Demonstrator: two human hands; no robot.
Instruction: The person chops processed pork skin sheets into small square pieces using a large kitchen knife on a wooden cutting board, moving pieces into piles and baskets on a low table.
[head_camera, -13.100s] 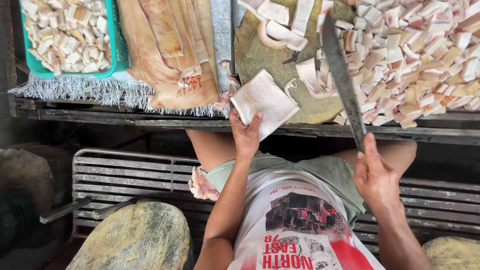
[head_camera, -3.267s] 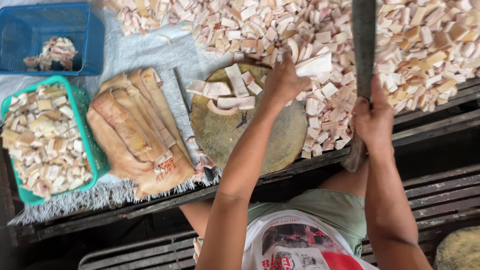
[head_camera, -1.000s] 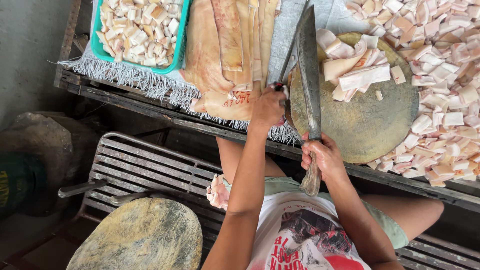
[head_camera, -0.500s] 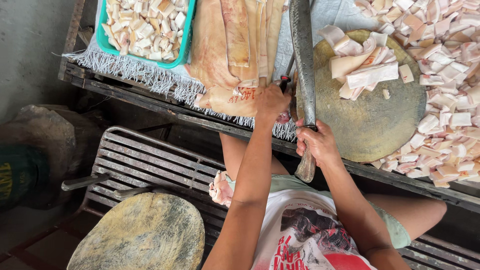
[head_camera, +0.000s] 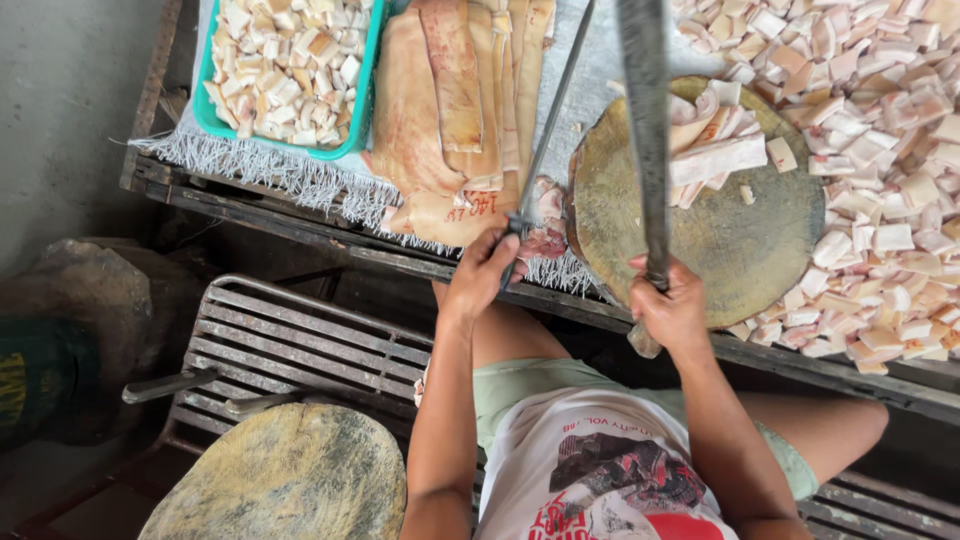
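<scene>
My left hand (head_camera: 482, 272) grips the handle of a thin sharpening steel (head_camera: 550, 130) that points up and away over the bench. My right hand (head_camera: 668, 305) is closed on the handle of a long cleaver (head_camera: 645, 120), held upright edge-on beside the steel. Behind the blade lies a round wooden chopping block (head_camera: 720, 230) with a few strips of pale pork fat (head_camera: 715, 140) on its far side. Left of the steel is a stack of large pork skin slabs (head_camera: 450, 110).
A green basket (head_camera: 290, 70) of diced fat sits at the far left on a fringed cloth. A big heap of diced fat (head_camera: 880, 170) covers the right of the bench. Below are a metal grate (head_camera: 300, 350) and a second round block (head_camera: 285, 480).
My left hand has taken hold of the sharpening steel and lifted it from beside the skin slabs. The cleaver has turned more upright, close alongside the steel.
</scene>
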